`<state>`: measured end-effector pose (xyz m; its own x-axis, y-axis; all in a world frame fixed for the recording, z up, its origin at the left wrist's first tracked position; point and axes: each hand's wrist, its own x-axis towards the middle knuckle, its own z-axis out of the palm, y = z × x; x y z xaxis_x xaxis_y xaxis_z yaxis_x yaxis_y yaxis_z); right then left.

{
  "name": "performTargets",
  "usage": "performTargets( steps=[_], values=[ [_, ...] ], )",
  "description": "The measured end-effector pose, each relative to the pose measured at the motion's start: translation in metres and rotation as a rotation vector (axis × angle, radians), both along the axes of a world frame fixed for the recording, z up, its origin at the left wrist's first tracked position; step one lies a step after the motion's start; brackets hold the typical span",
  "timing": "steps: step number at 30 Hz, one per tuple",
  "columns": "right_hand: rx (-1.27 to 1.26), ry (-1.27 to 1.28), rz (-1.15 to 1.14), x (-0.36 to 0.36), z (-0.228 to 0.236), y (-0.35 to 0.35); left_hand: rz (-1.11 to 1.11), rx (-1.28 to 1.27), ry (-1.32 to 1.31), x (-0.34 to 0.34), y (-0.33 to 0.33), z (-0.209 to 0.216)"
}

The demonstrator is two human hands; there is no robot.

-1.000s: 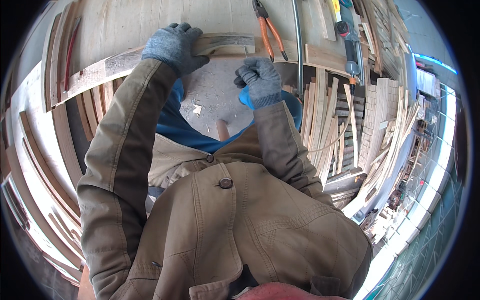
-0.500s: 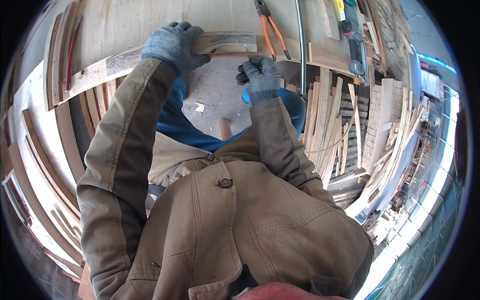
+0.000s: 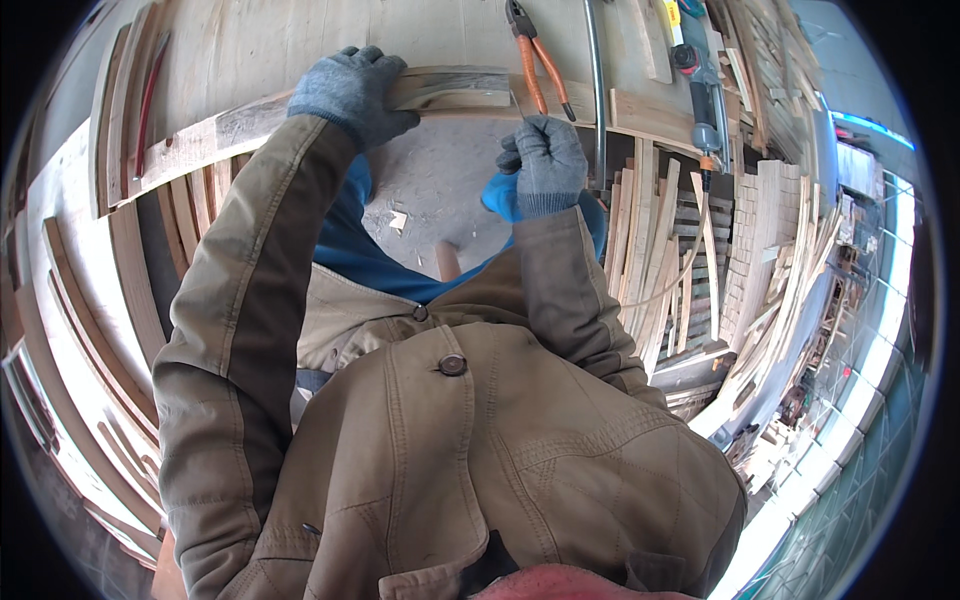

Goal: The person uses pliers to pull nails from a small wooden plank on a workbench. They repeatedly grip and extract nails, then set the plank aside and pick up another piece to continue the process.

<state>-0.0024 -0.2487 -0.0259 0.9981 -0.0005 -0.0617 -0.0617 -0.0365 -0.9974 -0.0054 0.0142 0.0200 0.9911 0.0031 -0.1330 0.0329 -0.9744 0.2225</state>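
My left hand [image 3: 352, 92], in a grey glove, lies across the left end of a short wood piece [image 3: 465, 88]. Its fingers reach past the far side and the thumb sits along the near side, bracing the wood. A dark grey curved patch marks the face of that piece. In my gloved right hand [image 3: 545, 160], fingers pinched together, a thin pointed rod [image 3: 518, 106] sticks up just off the wood's right end; its exact kind is too small to tell. Orange-handled pliers [image 3: 537, 62] lie right beyond that end.
A metal bar [image 3: 597, 90] lies right of the pliers, and a power tool [image 3: 703, 100] farther right. A red rod [image 3: 150, 105] lies at the far left of the workbench [image 3: 240, 50]. Stacked wood strips [image 3: 655, 250] stand at the right. Wood scraps lie on the floor [image 3: 425, 180].
My right hand has moved right and slightly nearer to me, drawing the thin rod off the wood's face. My left hand stays on the wood piece.
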Motion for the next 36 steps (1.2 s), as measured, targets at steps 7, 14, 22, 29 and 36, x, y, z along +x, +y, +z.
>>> performTargets(
  steps=[7, 14, 22, 29, 36],
  values=[
    [-0.121, 0.113, 0.070, 0.003, 0.008, 0.015, -0.012, 0.001, -0.031, 0.000, 0.001, -0.003],
    [-0.152, 0.080, 0.102, 0.006, 0.013, 0.026, 0.005, -0.005, -0.025, 0.000, 0.001, -0.006],
    [-0.197, 0.114, 0.097, 0.006, 0.020, 0.036, 0.004, 0.020, 0.003, 0.002, -0.001, -0.003],
    [-0.166, 0.089, 0.078, 0.006, 0.014, 0.043, 0.015, 0.026, -0.008, 0.002, -0.001, -0.006],
    [-0.208, 0.076, 0.058, 0.006, 0.010, 0.045, 0.006, -0.002, -0.058, 0.001, 0.000, -0.011]
  ],
)
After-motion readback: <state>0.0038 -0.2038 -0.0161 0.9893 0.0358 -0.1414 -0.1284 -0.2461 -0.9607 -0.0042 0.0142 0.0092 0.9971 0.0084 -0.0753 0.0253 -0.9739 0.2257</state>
